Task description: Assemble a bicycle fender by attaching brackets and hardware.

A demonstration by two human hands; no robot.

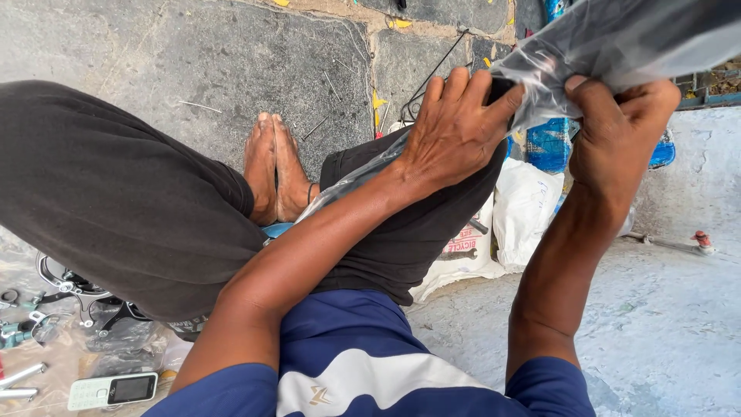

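Note:
My left hand (451, 127) and my right hand (617, 127) are both raised at the upper right, gripping a clear plastic bag (617, 38) with something dark inside it. The left hand's fingers pinch the bag's lower edge, and a strip of the plastic trails down along my left forearm. The right hand is closed in a fist on the bag's bottom. I sit with my knees in dark trousers (116, 201) and my bare feet (274, 166) on the stone floor.
A white printed sack (525, 208) and a blue bag (549, 145) lie by my right knee. At the lower left are metal tools (19, 332), a small white mobile phone (112, 390) and dark bicycle parts (77, 289). Grey stone paving (193, 54) lies ahead.

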